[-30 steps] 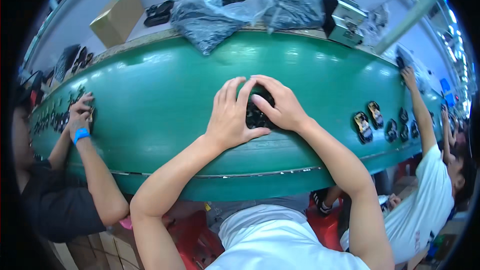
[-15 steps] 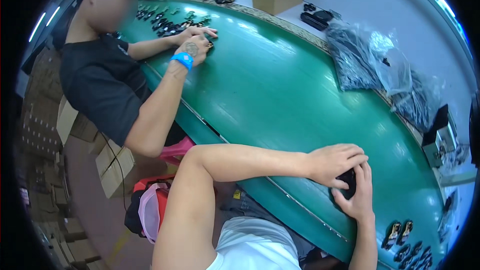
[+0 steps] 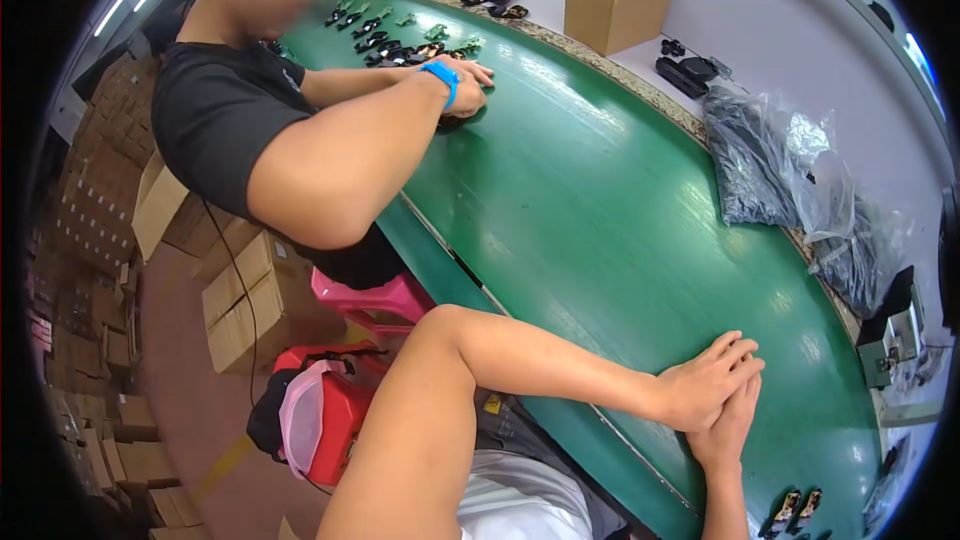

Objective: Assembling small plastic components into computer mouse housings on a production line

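Observation:
Over the right part of the green table (image 3: 600, 230), my left hand (image 3: 703, 388) lies across my right hand (image 3: 722, 433), fingers bent round it and pressed together. My right hand is closed beneath, its fingers mostly covered. The black rounded part that showed between them half a second ago is hidden under both hands now. Nearest to my right forearm, toward the lower right, lie two small black shells (image 3: 783, 512) with gold-coloured insides; other dark pieces are cut off by the lower edge.
A co-worker's hands (image 3: 465, 92) work at the far left, beside rows of black parts and green boards (image 3: 400, 45). Along the back ledge stand a cardboard box (image 3: 618, 12) and plastic bags of dark parts (image 3: 748, 165). A pink stool (image 3: 385, 298) and cartons (image 3: 265, 290) are at left.
My hands have come together, the left now over the right, covering the black rounded part. The view has shifted, so the table and co-worker appear moved. The co-worker's upper arm is raised higher.

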The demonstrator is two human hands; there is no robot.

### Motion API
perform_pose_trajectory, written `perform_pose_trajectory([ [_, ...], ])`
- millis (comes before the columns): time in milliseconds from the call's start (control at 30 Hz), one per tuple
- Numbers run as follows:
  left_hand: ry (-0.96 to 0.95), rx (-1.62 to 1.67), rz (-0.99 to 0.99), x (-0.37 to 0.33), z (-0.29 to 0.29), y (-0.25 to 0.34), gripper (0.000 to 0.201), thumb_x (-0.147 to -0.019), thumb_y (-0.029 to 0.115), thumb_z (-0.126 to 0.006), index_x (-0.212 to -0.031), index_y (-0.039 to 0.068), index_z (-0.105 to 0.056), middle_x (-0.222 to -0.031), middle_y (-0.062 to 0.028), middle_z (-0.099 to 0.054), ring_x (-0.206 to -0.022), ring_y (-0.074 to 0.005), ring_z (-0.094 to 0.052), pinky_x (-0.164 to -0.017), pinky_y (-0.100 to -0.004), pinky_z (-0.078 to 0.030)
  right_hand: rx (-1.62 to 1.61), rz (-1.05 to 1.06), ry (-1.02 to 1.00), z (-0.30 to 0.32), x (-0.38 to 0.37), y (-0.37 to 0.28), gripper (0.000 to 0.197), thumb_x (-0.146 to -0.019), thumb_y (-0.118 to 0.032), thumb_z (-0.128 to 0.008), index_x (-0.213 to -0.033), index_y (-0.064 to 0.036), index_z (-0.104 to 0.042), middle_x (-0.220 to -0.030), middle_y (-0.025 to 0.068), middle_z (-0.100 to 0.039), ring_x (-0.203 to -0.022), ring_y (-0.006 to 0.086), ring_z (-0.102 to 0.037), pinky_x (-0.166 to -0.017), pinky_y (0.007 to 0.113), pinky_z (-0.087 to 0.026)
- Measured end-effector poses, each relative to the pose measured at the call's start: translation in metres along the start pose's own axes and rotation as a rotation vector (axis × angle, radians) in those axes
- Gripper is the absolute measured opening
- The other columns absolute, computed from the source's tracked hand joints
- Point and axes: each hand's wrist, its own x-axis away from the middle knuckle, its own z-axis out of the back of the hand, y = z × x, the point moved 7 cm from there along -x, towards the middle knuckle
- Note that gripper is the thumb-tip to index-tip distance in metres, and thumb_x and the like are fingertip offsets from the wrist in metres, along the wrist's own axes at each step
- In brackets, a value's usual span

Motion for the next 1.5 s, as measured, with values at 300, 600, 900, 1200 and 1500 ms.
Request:
perform_pose_trajectory([
  [300,0.089,0.031,0.084,0.004,-0.003,0.005,0.065,-0.079,0.0,-0.058,-0.141,-0.011,-0.043,-0.143,-0.0309,-0.042,-0.139,-0.0514,-0.036,-0.122,-0.0571,-0.027,0.037,-0.025,-0.009,0.003,0.006,0.012,0.058,-0.089,-0.018,-0.069,-0.138,0.0066,-0.052,-0.144,0.027,-0.051,-0.132,0.0466,-0.047,-0.11,0.052,-0.039],
  [600,-0.082,0.039,-0.065,0.019,-0.009,0.023,0.065,-0.087,0.018,-0.066,-0.145,-0.001,-0.044,-0.148,-0.0299,-0.04,-0.142,-0.0518,-0.035,-0.119,-0.0587,-0.03,-0.075,-0.014,-0.039,0.016,0.043,0.013,0.057,-0.09,-0.018,-0.067,-0.14,0.0055,-0.052,-0.144,0.0278,-0.05,-0.131,0.0482,-0.048,-0.108,0.052,-0.042],
  [900,-0.173,-0.1,-0.217,0.019,-0.002,0.03,0.067,-0.089,0.029,-0.071,-0.145,0.001,-0.044,-0.147,-0.0246,-0.043,-0.14,-0.0489,-0.038,-0.116,-0.0565,-0.035,-0.052,0.001,-0.108,0.02,0.045,0.009,0.069,-0.086,-0.023,-0.073,-0.145,0.0052,-0.05,-0.148,0.0262,-0.049,-0.139,0.0477,-0.043,-0.113,0.057,-0.038],
  [1200,-0.179,-0.111,-0.213,0.016,-0.006,0.027,0.072,-0.09,0.036,-0.072,-0.148,0.005,-0.044,-0.148,-0.0241,-0.042,-0.137,-0.0481,-0.041,-0.113,-0.0562,-0.037,-0.098,0.0,-0.047,0.029,0.045,0.013,0.067,-0.083,-0.021,-0.076,-0.14,0.0055,-0.054,-0.144,0.0254,-0.053,-0.135,0.0462,-0.048,-0.109,0.055,-0.042],
  [1500,-0.159,-0.139,-0.227,0.016,-0.001,0.028,0.076,-0.09,0.038,-0.072,-0.15,0.006,-0.041,-0.151,-0.0255,-0.04,-0.135,-0.0476,-0.044,-0.111,-0.0566,-0.039,-0.081,-0.007,-0.046,0.029,0.042,0.012,0.072,-0.079,-0.022,-0.078,-0.141,0.0033,-0.053,-0.146,0.0259,-0.05,-0.135,0.0451,-0.049,-0.109,0.051,-0.043],
])
